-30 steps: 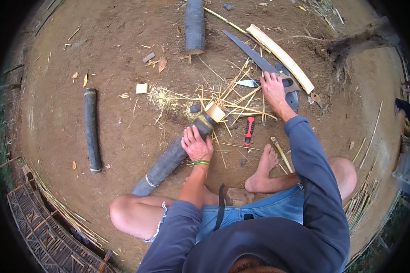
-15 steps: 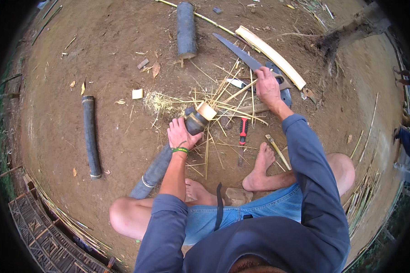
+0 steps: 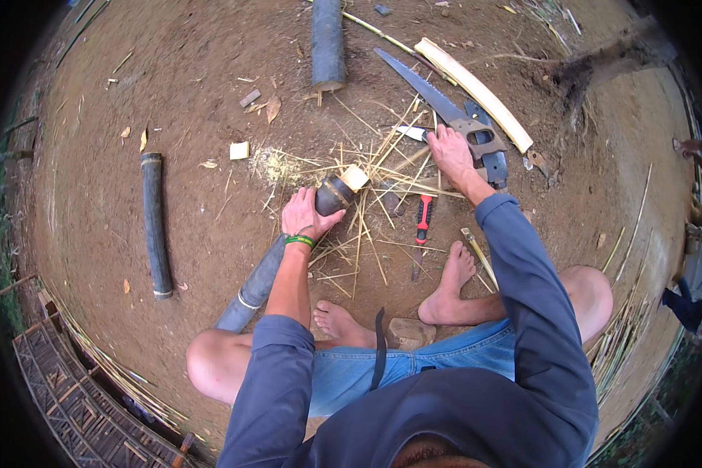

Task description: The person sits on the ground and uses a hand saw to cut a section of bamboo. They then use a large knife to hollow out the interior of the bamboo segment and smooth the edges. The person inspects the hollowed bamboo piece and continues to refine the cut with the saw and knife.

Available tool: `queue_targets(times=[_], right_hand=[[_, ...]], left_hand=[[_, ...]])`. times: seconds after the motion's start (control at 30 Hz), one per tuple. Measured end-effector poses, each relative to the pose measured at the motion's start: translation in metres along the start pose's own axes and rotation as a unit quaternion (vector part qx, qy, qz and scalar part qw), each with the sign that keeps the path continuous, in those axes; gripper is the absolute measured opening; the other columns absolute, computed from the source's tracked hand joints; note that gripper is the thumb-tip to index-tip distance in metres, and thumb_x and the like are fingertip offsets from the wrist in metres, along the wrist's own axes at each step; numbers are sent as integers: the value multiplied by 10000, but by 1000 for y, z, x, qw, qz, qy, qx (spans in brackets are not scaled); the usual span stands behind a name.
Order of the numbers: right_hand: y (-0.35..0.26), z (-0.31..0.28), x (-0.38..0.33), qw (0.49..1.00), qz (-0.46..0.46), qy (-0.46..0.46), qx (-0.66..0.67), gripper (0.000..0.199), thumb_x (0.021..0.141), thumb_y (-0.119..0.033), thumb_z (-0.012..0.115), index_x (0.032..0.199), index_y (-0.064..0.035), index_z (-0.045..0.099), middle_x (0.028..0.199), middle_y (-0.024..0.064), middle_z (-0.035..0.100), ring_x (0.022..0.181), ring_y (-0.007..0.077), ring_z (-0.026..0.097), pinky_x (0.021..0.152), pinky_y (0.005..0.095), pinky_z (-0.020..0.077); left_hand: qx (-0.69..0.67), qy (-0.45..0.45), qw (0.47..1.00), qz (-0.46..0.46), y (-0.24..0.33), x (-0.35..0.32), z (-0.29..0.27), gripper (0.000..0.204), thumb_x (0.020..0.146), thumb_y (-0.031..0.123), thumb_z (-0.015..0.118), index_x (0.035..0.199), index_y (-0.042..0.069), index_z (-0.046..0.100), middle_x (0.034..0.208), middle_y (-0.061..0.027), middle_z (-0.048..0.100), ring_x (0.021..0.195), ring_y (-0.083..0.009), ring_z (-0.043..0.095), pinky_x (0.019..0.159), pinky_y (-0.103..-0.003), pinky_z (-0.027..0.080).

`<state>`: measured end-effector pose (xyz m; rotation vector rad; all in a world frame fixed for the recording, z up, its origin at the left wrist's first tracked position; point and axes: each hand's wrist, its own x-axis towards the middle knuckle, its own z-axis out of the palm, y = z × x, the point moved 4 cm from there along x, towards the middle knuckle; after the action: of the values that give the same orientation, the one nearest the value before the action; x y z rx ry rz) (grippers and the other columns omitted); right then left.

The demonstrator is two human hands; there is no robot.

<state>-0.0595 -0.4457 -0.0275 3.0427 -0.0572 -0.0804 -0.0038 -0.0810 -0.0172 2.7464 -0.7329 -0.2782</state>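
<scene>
I sit on bare earth with a long dark bamboo pole (image 3: 257, 285) lying between my legs. My left hand (image 3: 308, 214) grips the pole just below its cut end (image 3: 343, 187). My right hand (image 3: 451, 152) reaches forward and rests on the ground by the wooden handle of a hand saw (image 3: 437, 101), touching the handle's near edge; whether it grasps anything is unclear. Thin bamboo splints (image 3: 366, 210) lie scattered around the pole's end. A red-handled tool (image 3: 423, 218) lies between my hands.
A short dark bamboo piece (image 3: 154, 226) lies at left, another (image 3: 327, 43) at top centre. A pale split bamboo slat (image 3: 476, 90) lies beyond the saw. A woven panel (image 3: 78, 405) sits at lower left, a tree root (image 3: 593, 70) upper right.
My right hand has stayed by the saw handle. My left hand keeps its hold near the pole's end; the view has shifted a little.
</scene>
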Motion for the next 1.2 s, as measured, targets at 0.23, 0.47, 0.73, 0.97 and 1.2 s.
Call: queue_targets(times=[0.23,0.47,0.73,0.97,1.2], right_hand=[[-8,-9,2,999,-15,-24,30,169,920,-119,623,1060,-33,664,1112,136,605,1075,304,646,888,426,558],[1,-2,5,998,-45,-44,5,204,916,-108,613,1093,-16,659,1125,147,604,1068,315,644,868,429,556],[-1,-17,-10,991,-53,65,106,232,866,-134,669,1085,-60,654,1099,105,619,1076,313,608,905,432,527],[5,-22,-22,978,-116,-81,151,214,881,-225,631,805,-40,709,900,124,647,975,348,680,837,459,565],[10,-16,-12,988,40,-45,144,397,853,-188,759,1181,-18,615,1171,180,605,1003,379,707,857,497,568]], left_hand=[[52,27,998,-4,15,-13,6,853,657,636,847,1236,44,643,1082,-130,654,1024,-327,667,869,-458,548],[64,64,996,-15,34,-26,8,821,651,586,859,1236,61,623,1095,-114,638,1021,-315,644,875,-450,511],[60,50,997,-27,34,-27,9,851,651,575,862,1281,64,603,1117,-103,637,1045,-292,623,908,-440,485],[59,19,998,-30,21,-19,8,880,659,641,844,1282,60,626,1125,-121,664,1069,-310,662,920,-450,522],[28,15,999,-7,6,-6,6,866,680,678,817,1261,55,662,1092,-127,693,1000,-320,705,863,-441,572]])
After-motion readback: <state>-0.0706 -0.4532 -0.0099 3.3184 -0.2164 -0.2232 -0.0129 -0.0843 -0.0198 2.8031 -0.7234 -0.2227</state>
